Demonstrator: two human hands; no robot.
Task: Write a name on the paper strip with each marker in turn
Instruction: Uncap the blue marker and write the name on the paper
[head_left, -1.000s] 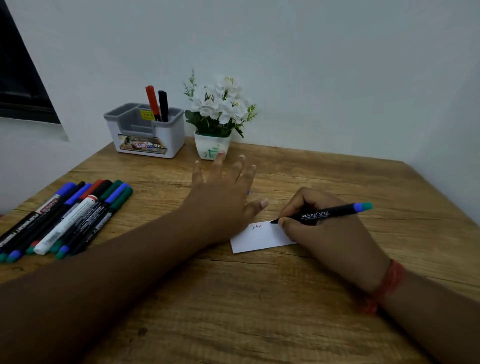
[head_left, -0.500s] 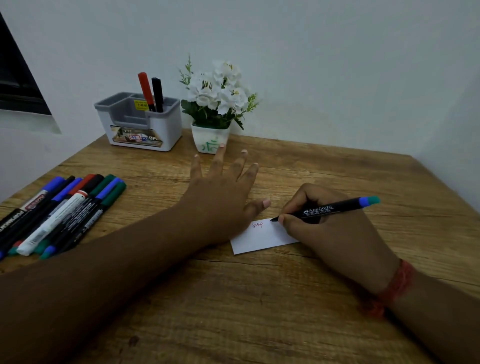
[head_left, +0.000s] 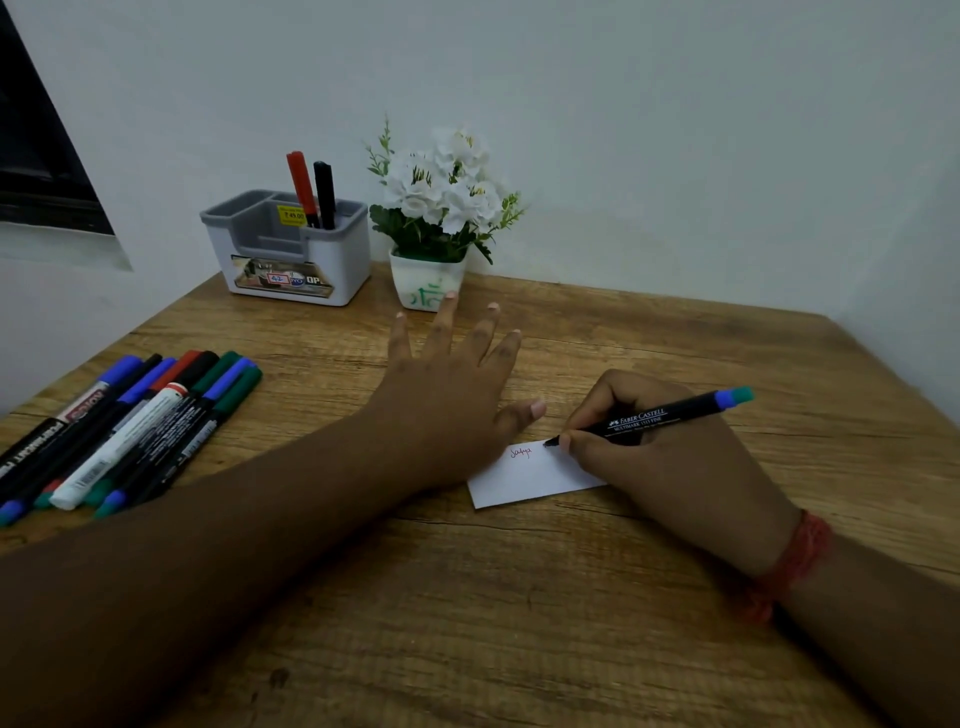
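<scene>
Right hand (head_left: 670, 462) pinching black marker (head_left: 660, 415) printed FABER-CASTELL, tip on white paper strip (head_left: 535, 480) at table centre, small red handwriting on it, left hand (head_left: 452, 400) flat with fingers spread on strip's left end, grey organiser (head_left: 291, 254) far left with yellow 49.00 sticker, holding red and black pens (head_left: 311, 189).

We see everything from one wide-angle camera worn on the head, looking forward and down across the wooden table (head_left: 519, 613) toward the white wall at 12 o'clock. Both forearms enter close from 7 and 5 o'clock; straight edges bow near the corners.
</scene>
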